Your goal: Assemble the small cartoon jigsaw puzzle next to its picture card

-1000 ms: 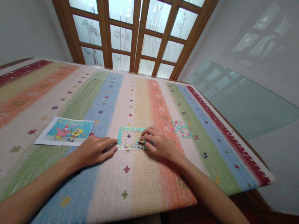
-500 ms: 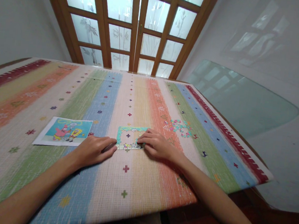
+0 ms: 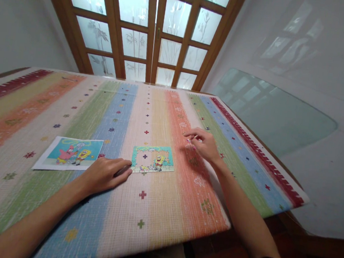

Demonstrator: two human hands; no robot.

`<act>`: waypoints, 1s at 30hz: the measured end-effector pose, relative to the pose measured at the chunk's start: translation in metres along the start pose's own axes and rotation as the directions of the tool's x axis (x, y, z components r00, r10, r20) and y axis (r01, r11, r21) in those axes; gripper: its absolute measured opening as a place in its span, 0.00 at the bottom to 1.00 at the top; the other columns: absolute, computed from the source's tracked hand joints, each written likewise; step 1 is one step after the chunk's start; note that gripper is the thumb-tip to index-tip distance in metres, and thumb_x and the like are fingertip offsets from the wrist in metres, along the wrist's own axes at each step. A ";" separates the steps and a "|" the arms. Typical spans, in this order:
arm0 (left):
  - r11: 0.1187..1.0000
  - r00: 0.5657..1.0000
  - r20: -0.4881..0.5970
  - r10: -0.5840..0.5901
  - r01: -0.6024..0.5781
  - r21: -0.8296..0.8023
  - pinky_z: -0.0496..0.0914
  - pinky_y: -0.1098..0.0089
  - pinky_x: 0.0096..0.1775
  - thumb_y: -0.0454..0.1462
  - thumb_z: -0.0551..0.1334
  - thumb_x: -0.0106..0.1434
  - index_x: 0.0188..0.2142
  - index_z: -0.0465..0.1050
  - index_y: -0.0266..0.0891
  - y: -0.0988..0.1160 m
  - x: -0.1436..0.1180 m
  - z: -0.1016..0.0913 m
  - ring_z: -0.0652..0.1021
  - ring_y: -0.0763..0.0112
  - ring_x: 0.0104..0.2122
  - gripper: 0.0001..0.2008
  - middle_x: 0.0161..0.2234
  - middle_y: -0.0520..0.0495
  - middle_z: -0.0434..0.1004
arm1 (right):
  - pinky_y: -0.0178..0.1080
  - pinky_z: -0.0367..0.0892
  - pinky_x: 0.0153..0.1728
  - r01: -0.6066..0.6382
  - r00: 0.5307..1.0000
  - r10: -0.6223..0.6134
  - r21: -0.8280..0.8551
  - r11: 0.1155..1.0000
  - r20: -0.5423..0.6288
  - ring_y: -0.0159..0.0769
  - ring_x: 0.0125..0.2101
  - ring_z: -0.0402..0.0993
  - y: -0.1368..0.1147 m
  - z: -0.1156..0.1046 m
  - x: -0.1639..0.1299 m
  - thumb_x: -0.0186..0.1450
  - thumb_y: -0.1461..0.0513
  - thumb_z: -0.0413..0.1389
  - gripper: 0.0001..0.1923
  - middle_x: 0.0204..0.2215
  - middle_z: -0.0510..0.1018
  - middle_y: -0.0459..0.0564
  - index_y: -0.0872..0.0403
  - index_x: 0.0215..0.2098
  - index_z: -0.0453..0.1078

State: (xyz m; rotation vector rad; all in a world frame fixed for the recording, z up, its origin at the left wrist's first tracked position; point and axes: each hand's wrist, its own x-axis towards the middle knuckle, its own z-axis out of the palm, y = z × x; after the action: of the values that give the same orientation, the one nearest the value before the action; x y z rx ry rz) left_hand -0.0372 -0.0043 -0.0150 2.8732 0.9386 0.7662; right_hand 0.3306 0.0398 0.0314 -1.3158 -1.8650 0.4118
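Note:
A jigsaw puzzle [image 3: 165,164] lies flat on the striped tablecloth, its border joined into a frame with a yellow cartoon figure at the right side. Cloth shows through the gap in its middle. At the puzzle's left edge rests my left hand [image 3: 106,175], fingers stretched out low, fingertips touching the edge. My right hand [image 3: 204,145] hovers up and right of the puzzle, index finger extended and thumb apart, with nothing visibly gripped. Beneath it, loose puzzle pieces [image 3: 193,139] are mostly hidden by the hand. A printed picture [image 3: 75,152] with cartoon figures lies left of the puzzle.
The striped tablecloth [image 3: 141,211] covers the whole table, and its near edge drops off just in front of me. Wooden doors with frosted panes [image 3: 136,44] stand behind the table. On the right, a pale glass-like panel [image 3: 270,118] is by the wall.
My right hand has left the puzzle's right side and moved right and away from me to the loose pieces, uncovering the yellow figure. My left hand has stayed at the left edge.

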 end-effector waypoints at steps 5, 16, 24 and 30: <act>1.000 1.000 0.009 -0.019 0.019 -0.002 0.70 0.70 0.28 0.41 0.54 0.74 0.44 0.77 0.38 -0.001 -0.002 0.002 0.80 0.70 0.24 0.14 0.33 0.47 0.85 | 0.39 0.68 0.37 -0.250 0.968 0.240 -0.174 0.952 -0.078 0.38 0.32 0.75 0.017 -0.038 0.008 0.58 0.66 0.50 0.16 0.34 0.84 0.51 0.53 0.34 0.80; 1.000 1.000 0.022 -0.017 0.018 -0.018 0.71 0.72 0.28 0.42 0.55 0.74 0.43 0.77 0.38 -0.001 0.000 0.000 0.79 0.71 0.22 0.14 0.30 0.48 0.84 | 0.36 0.69 0.34 -0.333 0.881 0.458 -0.531 0.779 0.119 0.38 0.29 0.78 0.056 -0.072 0.001 0.58 0.70 0.54 0.16 0.33 0.85 0.52 0.54 0.37 0.83; 0.999 0.999 0.019 -0.035 0.036 -0.029 0.72 0.71 0.28 0.42 0.55 0.73 0.44 0.78 0.39 -0.001 -0.001 0.001 0.80 0.70 0.23 0.14 0.32 0.47 0.85 | 0.34 0.67 0.29 -0.394 0.821 0.543 -0.513 0.763 0.177 0.34 0.25 0.76 0.072 -0.082 -0.004 0.56 0.68 0.57 0.10 0.28 0.83 0.49 0.54 0.31 0.81; 1.000 1.000 0.010 -0.025 0.025 -0.010 0.71 0.71 0.28 0.42 0.54 0.74 0.42 0.78 0.39 -0.001 -0.001 0.000 0.80 0.70 0.24 0.14 0.32 0.47 0.85 | 0.33 0.64 0.25 -0.384 0.819 0.535 -0.494 0.780 0.208 0.32 0.22 0.72 0.079 -0.089 -0.006 0.57 0.63 0.59 0.05 0.19 0.77 0.45 0.53 0.26 0.77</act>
State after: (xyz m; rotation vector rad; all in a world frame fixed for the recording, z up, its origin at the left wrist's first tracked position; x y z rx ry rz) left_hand -0.0381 -0.0038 -0.0158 2.8485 0.9649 0.7512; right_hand 0.4493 0.0507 0.0332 -2.1574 -1.9609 0.5244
